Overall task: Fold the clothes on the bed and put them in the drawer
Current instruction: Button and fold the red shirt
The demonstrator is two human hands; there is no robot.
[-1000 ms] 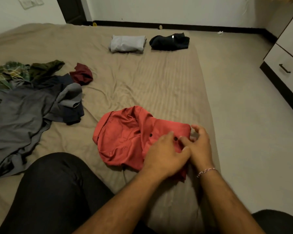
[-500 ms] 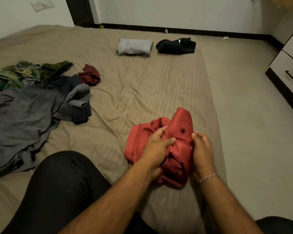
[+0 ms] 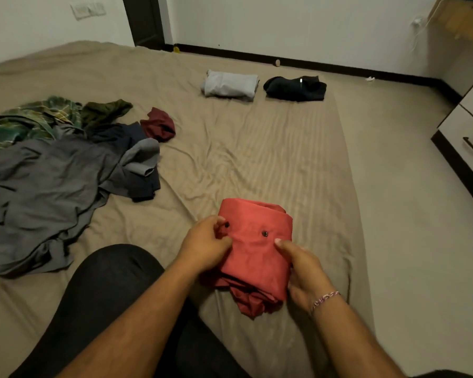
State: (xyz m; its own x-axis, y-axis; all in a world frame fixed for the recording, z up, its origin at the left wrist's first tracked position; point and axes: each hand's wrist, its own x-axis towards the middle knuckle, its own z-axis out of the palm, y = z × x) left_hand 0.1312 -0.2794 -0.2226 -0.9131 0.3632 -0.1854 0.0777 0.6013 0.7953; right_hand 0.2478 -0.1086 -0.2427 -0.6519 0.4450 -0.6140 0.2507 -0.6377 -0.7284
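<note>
Left hand [image 3: 206, 245] and right hand [image 3: 302, 271] grip opposite sides of a folded red buttoned shirt [image 3: 254, 249] on the tan-sheeted bed [image 3: 257, 159].

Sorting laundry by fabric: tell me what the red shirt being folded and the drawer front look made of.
Red shirt: thin woven cloth, likely cotton or a blend, matte; it creases finely and carries dark buttons. Both the left hand and the right hand grip it.
Drawer front: smooth pale panel, probably laminated or painted board, with a dark bar handle, possibly metal.
</note>
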